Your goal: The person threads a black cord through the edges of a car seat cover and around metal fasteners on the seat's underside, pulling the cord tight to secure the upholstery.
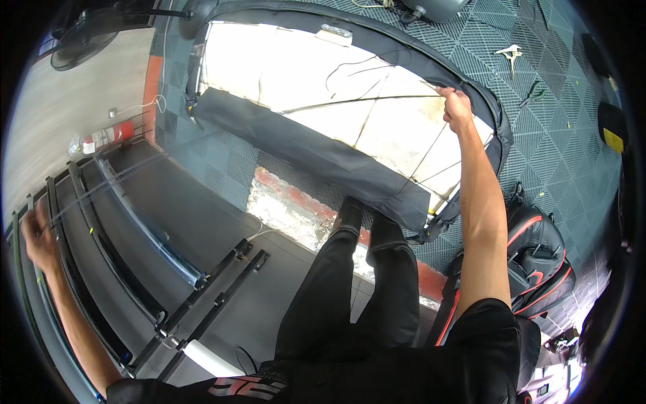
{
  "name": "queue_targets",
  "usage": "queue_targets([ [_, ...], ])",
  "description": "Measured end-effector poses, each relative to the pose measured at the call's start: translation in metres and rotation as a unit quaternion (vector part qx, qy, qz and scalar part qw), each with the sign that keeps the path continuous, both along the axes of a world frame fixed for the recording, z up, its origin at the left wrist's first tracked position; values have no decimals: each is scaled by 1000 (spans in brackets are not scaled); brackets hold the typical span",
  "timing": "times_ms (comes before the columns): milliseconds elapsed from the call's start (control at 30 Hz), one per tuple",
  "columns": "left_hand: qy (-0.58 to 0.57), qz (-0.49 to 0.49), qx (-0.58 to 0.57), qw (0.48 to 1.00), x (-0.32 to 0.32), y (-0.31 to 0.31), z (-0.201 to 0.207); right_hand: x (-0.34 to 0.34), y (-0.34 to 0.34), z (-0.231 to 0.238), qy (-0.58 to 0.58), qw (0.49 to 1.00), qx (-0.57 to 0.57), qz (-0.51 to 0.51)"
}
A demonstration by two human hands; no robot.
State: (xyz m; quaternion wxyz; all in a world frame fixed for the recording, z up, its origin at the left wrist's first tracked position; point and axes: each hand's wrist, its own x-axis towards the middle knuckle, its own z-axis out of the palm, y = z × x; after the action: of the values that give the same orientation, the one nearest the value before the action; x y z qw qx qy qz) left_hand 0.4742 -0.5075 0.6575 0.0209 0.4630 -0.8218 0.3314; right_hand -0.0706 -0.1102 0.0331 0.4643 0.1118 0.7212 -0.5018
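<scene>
Holding a thin dark strip [377, 99] out across the white panel [393, 131]

And here, looking very much like the stretching-out step, judging by the wide span held over the white panel; clenching the right hand [457, 108] around one end of the strip, over the panel's right part, fingers folded tight; curling the left hand [40, 239] well out to the left of the panel, right beside the faint, blurred far stretch of the strip; cannot tell from here whether gripping or merely touching; running leftward out of the right fist, across the panel, past its left end and apparently on toward the left hand, fading along the way; cannot tell whether resting on the panel or hanging just above; calling next, in all likelihood, for even tension from both sides, then for careful lining-up with the panel's long edge and with the dark cover [303, 151] along its near side; worth watching for a twist or a catch on that cover; spotting, too, curved dark trims [114, 266] to the near left of the panel, and green-handled pliers [535, 94] on the patterned floor [545, 148] beyond its right end, apart from the right hand
</scene>
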Motion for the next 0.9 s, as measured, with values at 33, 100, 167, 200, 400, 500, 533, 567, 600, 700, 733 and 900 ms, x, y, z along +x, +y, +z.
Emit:
queue_targets([
  [33,-54,31,-54,997,39,1,44,3,2,-6,-17,1000,-15,1],
  [100,-205,28,-130,970,106,21,120,10,-11,-7,-41,998,-54,-10],
  [167,-186,197,-118,955,146,50,140,16,-5,-10,-30,999,-35,-10],
  [200,-217,256,-96,937,155,63,134,10,-1,-9,-40,998,-50,-6],
  [400,284,455,-49,843,238,148,194,8,11,-17,-56,996,-63,2],
  [500,744,189,6,640,270,173,171,11,14,-26,-45,998,-31,7],
  [533,773,152,19,615,275,171,142,7,17,-24,-27,999,-5,16],
  [567,756,146,137,623,270,167,146,4,22,-27,-17,999,10,33],
  [600,727,142,253,622,261,161,163,4,27,-31,-11,998,27,51],
  [700,685,228,274,635,221,153,145,-13,42,-16,20,994,61,83],
  [733,558,345,208,725,211,149,190,-10,37,-23,10,995,54,84],
  [900,-354,227,-29,907,240,196,304,2,9,-25,-37,995,26,84],
])
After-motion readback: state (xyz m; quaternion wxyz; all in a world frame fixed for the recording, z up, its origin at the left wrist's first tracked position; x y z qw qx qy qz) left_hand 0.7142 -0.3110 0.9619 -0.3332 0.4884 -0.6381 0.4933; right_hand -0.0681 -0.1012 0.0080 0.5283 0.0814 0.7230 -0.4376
